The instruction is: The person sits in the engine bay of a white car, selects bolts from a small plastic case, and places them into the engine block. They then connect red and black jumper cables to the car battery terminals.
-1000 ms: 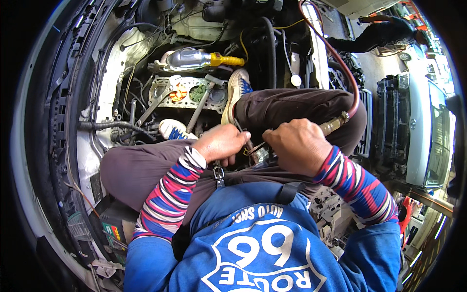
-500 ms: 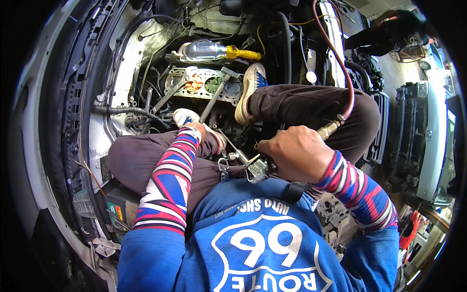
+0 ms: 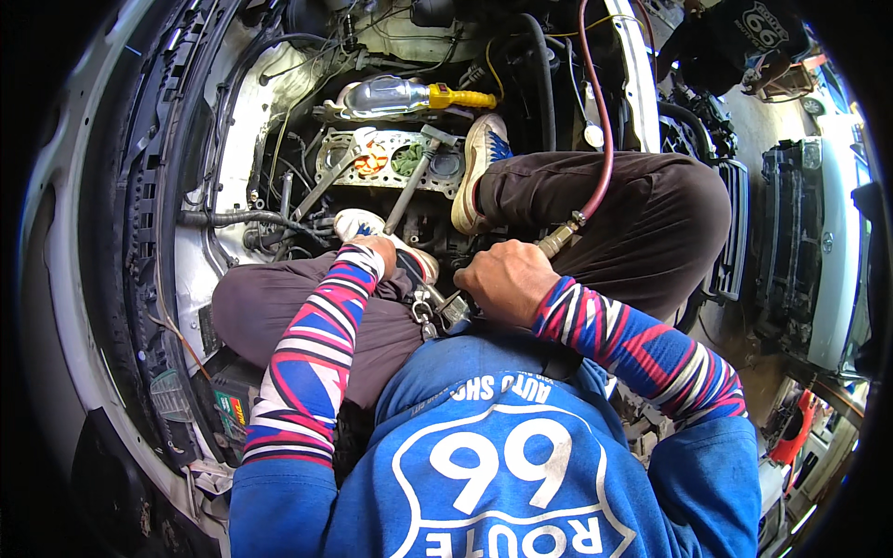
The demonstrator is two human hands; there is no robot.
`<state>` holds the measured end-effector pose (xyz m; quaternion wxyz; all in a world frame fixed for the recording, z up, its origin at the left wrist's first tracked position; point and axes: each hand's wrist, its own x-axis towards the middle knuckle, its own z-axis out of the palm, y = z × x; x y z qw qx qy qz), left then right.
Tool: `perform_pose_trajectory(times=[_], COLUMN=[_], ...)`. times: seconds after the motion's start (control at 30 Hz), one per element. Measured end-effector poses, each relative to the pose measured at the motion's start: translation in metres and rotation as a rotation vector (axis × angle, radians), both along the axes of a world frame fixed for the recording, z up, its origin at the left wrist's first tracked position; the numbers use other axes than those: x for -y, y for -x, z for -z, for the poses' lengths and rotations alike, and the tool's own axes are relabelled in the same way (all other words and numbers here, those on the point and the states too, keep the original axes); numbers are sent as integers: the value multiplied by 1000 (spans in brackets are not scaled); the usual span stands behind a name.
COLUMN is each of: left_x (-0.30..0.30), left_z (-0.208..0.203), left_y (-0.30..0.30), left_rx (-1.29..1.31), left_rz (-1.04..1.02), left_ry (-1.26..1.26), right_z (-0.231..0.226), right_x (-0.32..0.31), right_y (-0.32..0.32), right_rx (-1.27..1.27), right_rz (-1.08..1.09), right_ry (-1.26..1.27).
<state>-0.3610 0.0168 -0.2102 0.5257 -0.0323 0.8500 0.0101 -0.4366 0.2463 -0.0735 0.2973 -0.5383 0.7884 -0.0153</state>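
My right hand (image 3: 509, 282) is wrapped round a metal air gun (image 3: 454, 311), its body partly hidden by my fist and close to my waist. A brass coupler (image 3: 558, 239) joins it to a reddish air hose (image 3: 603, 139). Over my folded leg, my left hand (image 3: 374, 249) is closed, and its fingertips are mostly hidden. Just beyond it a hammer (image 3: 411, 186) lies with its head on the engine block (image 3: 386, 189) and its handle toward that hand. Red-orange material (image 3: 370, 159) and green material (image 3: 406, 159) fill two of the block's bores.
A work lamp (image 3: 419, 95) with a yellow handle lies behind the block. Another metal tool (image 3: 332, 179) leans on the block's left side. Hoses and cables surround my shoes (image 3: 484, 167) in the engine bay. A co-worker (image 3: 744, 42) is at the upper right, near a white car (image 3: 830, 251).
My right hand has moved left and slightly nearer my left hand, bringing the air gun and hose along. My left hand has barely moved. The co-worker has shifted.
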Motion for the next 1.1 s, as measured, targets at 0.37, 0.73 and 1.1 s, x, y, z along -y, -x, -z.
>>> perform_pose_trajectory(times=[0.37,0.73,1.1], left_x=[-2,-2,-2], left_z=[1,21,21], left_y=[1,0,10], left_rx=[-60,-90,-27], left_rz=[-67,-103,-200], left_ry=[8,-11,48], right_z=[0,2,19], right_x=[-1,3,-5], right_y=[-2,-4,-4], right_rx=[-3,4,-31], right_rz=[-12,36,99], right_ry=[-45,-102,5])
